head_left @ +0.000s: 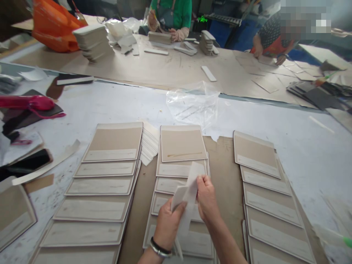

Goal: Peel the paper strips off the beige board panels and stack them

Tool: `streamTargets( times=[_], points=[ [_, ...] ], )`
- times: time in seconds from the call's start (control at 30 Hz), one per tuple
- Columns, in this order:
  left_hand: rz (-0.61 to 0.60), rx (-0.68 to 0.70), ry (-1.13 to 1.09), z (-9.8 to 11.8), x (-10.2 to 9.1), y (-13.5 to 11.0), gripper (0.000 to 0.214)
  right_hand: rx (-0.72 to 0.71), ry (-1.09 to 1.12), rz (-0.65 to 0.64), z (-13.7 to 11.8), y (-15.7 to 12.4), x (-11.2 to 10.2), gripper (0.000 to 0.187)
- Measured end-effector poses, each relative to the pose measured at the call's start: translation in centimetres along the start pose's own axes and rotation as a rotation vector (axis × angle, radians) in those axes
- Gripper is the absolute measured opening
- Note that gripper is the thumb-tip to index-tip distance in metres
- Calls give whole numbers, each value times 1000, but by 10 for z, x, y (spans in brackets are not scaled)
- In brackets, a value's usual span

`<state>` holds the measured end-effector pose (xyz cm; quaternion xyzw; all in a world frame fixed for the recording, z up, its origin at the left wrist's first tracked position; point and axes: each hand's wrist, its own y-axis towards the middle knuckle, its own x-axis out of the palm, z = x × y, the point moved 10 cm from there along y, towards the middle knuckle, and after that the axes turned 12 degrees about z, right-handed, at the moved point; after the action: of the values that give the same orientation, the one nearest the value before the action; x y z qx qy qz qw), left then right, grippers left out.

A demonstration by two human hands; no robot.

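Note:
Both my hands hold a small bundle of white paper strips (188, 190) above the middle column of cards. My left hand (167, 223) grips the lower end, thumb across the strips. My right hand (206, 198) pinches the top strip near its upper end. Beneath them lie three overlapping columns of tan-and-white cards: the left column (104, 183), the middle column (181, 146) and the right column (261, 179). The top middle card carries a thin yellowish streak. A fanned stack of white strips (150, 141) rests between the left and middle columns.
A crumpled clear plastic bag (194, 102) lies beyond the cards. A pink object (30, 102) and dark sheets sit at left. Across the table two other people handle card stacks (95, 42); an orange bag (53, 25) stands far left.

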<state>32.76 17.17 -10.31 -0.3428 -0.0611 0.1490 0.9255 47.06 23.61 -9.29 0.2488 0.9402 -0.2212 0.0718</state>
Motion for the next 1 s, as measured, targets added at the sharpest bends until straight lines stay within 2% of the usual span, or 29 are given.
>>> streamTargets(
  times=[0.1, 0.2, 0.27, 0.33, 0.43, 0.5, 0.57, 0.83, 1.0],
  points=[
    [-96, 106, 248, 11, 1, 4, 28, -15, -70, -131, -20, 31, 12, 28],
    [-105, 333, 569, 40, -5, 13, 24, -280, -402, -386, -55, 53, 47, 25],
    [-34, 551, 805, 63, -9, 21, 25, -476, -654, -549, -69, 56, 75, 21],
    [76, 782, 978, 85, -9, 27, 23, -591, -845, -687, -71, 54, 101, 17],
    [216, 1119, 1020, 104, -4, 28, 19, -644, -1012, -810, -67, 51, 129, 12],
    [265, 1259, 992, 106, -2, 28, 18, -655, -1078, -840, -64, 51, 140, 11],
    [279, 1309, 985, 104, -1, 32, 17, -670, -1127, -850, -64, 52, 147, 12],
    [249, 1356, 1013, 105, 2, 40, 17, -821, -1335, -883, -69, 50, 163, 16],
    [253, 1338, 1017, 107, 0, 40, 16, -926, -1366, -897, -67, 48, 170, 18]
  ],
)
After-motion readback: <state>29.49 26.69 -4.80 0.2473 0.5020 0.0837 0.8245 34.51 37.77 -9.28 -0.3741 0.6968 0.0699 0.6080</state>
